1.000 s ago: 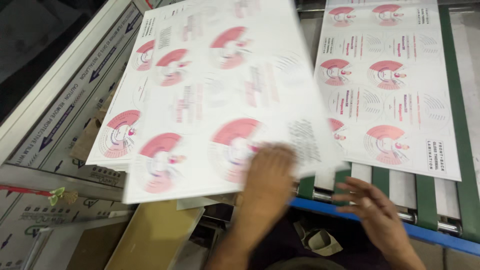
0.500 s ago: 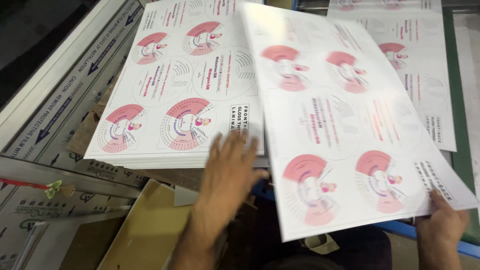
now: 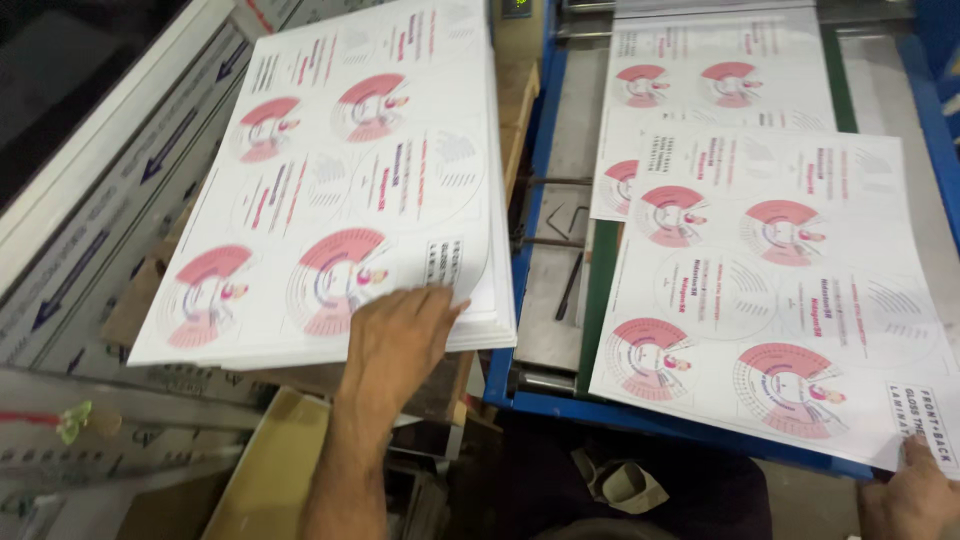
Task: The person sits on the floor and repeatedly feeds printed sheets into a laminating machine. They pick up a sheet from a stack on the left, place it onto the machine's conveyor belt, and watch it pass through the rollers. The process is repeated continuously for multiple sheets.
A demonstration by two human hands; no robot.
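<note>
The left hand lies flat, fingers spread and gripping nothing, on the near corner of the stack of printed sheets. The right hand pinches the near corner of a single sheet lying on the blue feed table, overlapping another sheet beyond. That loose sheet sits slightly skewed and could enter crooked; the stack's corner overhangs and might slide.

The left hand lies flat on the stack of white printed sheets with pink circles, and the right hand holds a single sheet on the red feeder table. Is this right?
Not quite: the head view shows the feeder table is blue, not red. The left hand does lie flat on the stack of white printed sheets with pink circles, and the right hand holds a single sheet.
</note>
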